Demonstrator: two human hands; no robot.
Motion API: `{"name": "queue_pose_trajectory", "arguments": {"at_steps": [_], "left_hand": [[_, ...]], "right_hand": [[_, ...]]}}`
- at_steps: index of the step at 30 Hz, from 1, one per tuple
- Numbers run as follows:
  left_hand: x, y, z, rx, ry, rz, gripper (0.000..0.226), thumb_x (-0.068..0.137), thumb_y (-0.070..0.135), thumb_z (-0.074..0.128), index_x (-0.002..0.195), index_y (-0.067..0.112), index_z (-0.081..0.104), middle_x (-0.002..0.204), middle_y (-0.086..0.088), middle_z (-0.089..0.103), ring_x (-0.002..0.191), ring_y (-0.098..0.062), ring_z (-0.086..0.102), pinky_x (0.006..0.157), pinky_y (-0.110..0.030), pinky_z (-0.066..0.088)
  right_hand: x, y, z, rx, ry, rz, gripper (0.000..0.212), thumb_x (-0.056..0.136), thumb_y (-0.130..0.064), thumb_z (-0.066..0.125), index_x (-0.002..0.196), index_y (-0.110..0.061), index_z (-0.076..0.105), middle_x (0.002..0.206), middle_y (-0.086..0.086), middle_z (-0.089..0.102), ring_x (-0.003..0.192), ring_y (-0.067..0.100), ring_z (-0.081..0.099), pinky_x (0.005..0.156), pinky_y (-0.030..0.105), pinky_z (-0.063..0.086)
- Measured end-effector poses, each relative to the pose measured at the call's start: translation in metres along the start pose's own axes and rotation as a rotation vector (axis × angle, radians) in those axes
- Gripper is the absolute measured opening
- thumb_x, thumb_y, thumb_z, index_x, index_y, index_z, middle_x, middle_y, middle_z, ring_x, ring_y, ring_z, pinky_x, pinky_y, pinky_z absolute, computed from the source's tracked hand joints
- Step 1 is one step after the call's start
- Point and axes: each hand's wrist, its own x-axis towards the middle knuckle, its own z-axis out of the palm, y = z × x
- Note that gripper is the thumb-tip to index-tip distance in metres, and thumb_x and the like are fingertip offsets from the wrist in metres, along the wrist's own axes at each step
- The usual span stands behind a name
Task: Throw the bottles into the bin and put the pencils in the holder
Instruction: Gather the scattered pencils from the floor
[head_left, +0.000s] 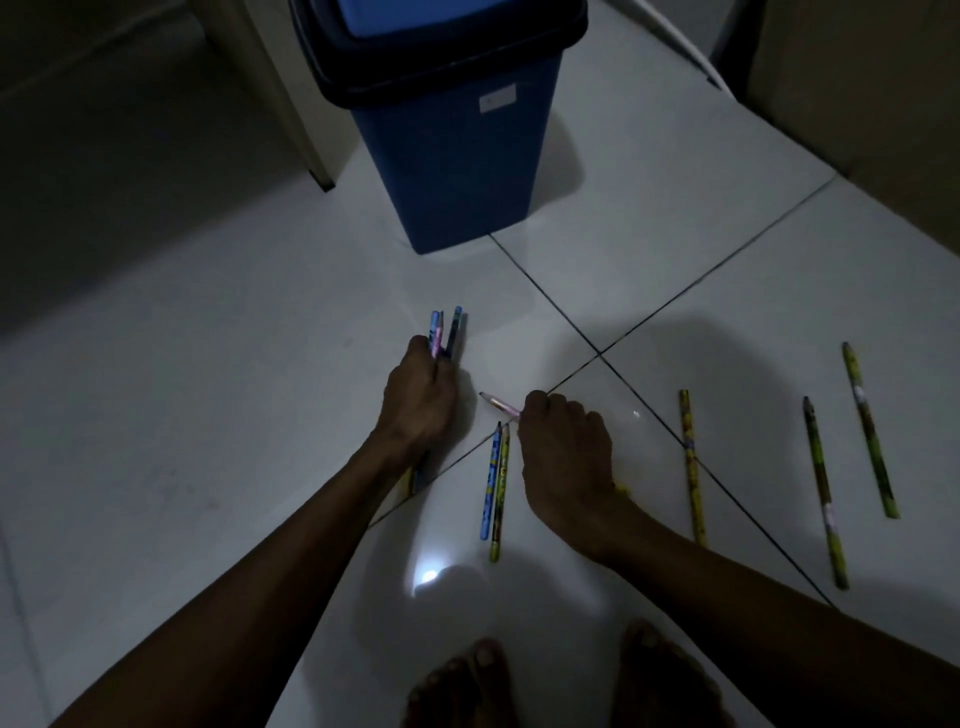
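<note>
Pink pencil (500, 403) juts leftward from right grip (563, 457).

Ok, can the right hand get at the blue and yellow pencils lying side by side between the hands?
Probably yes: the blue pencil and yellow pencil lie uncovered beside the right hand, though it already grips a pink pencil.

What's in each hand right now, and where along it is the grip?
Left hand: a bundle of pencils, gripped around the middle, ends sticking out past the fingers. Right hand: one pink pencil, pinched near its tip end.
</note>
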Motion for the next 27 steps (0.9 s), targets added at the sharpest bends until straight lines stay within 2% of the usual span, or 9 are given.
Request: {"name": "queue_pose_trajectory", "arguments": {"at_steps": [2, 5, 8, 10, 13, 16, 18, 22, 27], "left_hand": [[-0.002, 0.0, 0.002, -0.057, -0.004, -0.009, 0.02, 0.1, 0.019, 0.034, 0.105, 0.005, 0.048, 0.079, 0.001, 0.052, 0.064, -0.011, 0.049, 0.05, -0.024, 0.037], [-0.002, 0.0, 0.003, -0.096, -0.005, -0.052, 0.021, 0.099, 0.017, 0.034, 0.104, 0.003, 0.049, 0.088, -0.011, 0.058, 0.072, -0.023, 0.054, 0.06, -0.035, 0.046], [-0.003, -0.001, 0.005, 0.006, -0.001, -0.064, 0.023, 0.098, 0.019, 0.039, 0.099, 0.001, 0.053, 0.095, -0.017, 0.061, 0.073, -0.023, 0.052, 0.061, -0.032, 0.038], [-0.01, 0.0, 0.009, 0.053, -0.035, -0.028, 0.027, 0.094, 0.033, 0.051, 0.088, 0.007, 0.055, 0.088, -0.013, 0.066, 0.065, -0.016, 0.053, 0.052, -0.029, 0.035], [-0.023, -0.002, 0.014, 0.147, -0.134, -0.032, 0.051, 0.066, 0.065, 0.071, 0.07, 0.017, 0.054, 0.068, -0.002, 0.062, 0.056, -0.011, 0.056, 0.044, -0.022, 0.036], [-0.031, -0.003, 0.017, 0.355, -0.235, -0.115, 0.061, 0.048, 0.076, 0.073, 0.067, 0.024, 0.047, 0.07, 0.0, 0.054, 0.06, -0.012, 0.053, 0.045, -0.023, 0.034], [-0.033, 0.0, 0.021, 0.444, -0.258, -0.124, 0.059, 0.051, 0.07, 0.077, 0.067, 0.027, 0.04, 0.073, 0.003, 0.046, 0.069, -0.017, 0.052, 0.052, -0.026, 0.038], [-0.03, 0.011, 0.029, 0.408, -0.303, -0.082, 0.043, 0.069, 0.044, 0.078, 0.069, 0.025, 0.039, 0.09, -0.009, 0.059, 0.081, -0.028, 0.06, 0.061, -0.03, 0.042], [-0.03, 0.031, 0.035, 0.559, -0.256, 0.005, 0.032, 0.082, 0.041, 0.061, 0.077, 0.019, 0.038, 0.079, -0.002, 0.039, 0.082, -0.031, 0.055, 0.064, -0.031, 0.04]], "right_hand": [[-0.002, 0.001, 0.0, 0.023, -0.006, -0.016, 0.019, 0.094, -0.011, 0.051, 0.112, -0.008, 0.05, 0.112, 0.012, 0.059, 0.098, 0.026, 0.057, 0.081, 0.035, 0.042], [-0.001, 0.007, -0.005, 0.126, -0.012, -0.009, 0.027, 0.093, -0.007, 0.053, 0.119, -0.007, 0.046, 0.118, 0.014, 0.052, 0.095, 0.025, 0.056, 0.071, 0.033, 0.042], [0.012, 0.017, -0.017, 0.322, -0.019, 0.048, 0.031, 0.091, -0.004, 0.052, 0.121, -0.004, 0.042, 0.114, 0.018, 0.052, 0.088, 0.031, 0.058, 0.065, 0.032, 0.037], [0.023, 0.027, -0.024, 0.467, -0.042, 0.133, 0.025, 0.092, -0.004, 0.048, 0.117, -0.002, 0.042, 0.108, 0.022, 0.058, 0.089, 0.036, 0.06, 0.064, 0.031, 0.036], [0.031, 0.045, -0.027, 0.677, -0.013, 0.31, 0.021, 0.096, -0.011, 0.043, 0.114, -0.001, 0.047, 0.107, 0.023, 0.061, 0.092, 0.036, 0.06, 0.066, 0.029, 0.034], [0.032, 0.068, -0.027, 0.726, 0.074, 0.421, 0.024, 0.095, -0.021, 0.048, 0.111, -0.004, 0.055, 0.103, 0.016, 0.064, 0.089, 0.031, 0.059, 0.068, 0.028, 0.036], [0.03, 0.081, -0.028, 0.762, 0.128, 0.469, 0.024, 0.091, -0.026, 0.056, 0.105, -0.007, 0.059, 0.093, 0.009, 0.063, 0.086, 0.028, 0.059, 0.062, 0.027, 0.035], [0.022, 0.099, -0.029, 0.813, 0.198, 0.518, 0.02, 0.085, -0.029, 0.064, 0.097, -0.012, 0.063, 0.083, 0.003, 0.062, 0.076, 0.022, 0.057, 0.054, 0.023, 0.033], [0.011, 0.115, -0.032, 0.86, 0.213, 0.526, 0.017, 0.082, -0.024, 0.069, 0.092, -0.011, 0.067, 0.085, 0.004, 0.064, 0.078, 0.021, 0.059, 0.067, 0.024, 0.038]]}}
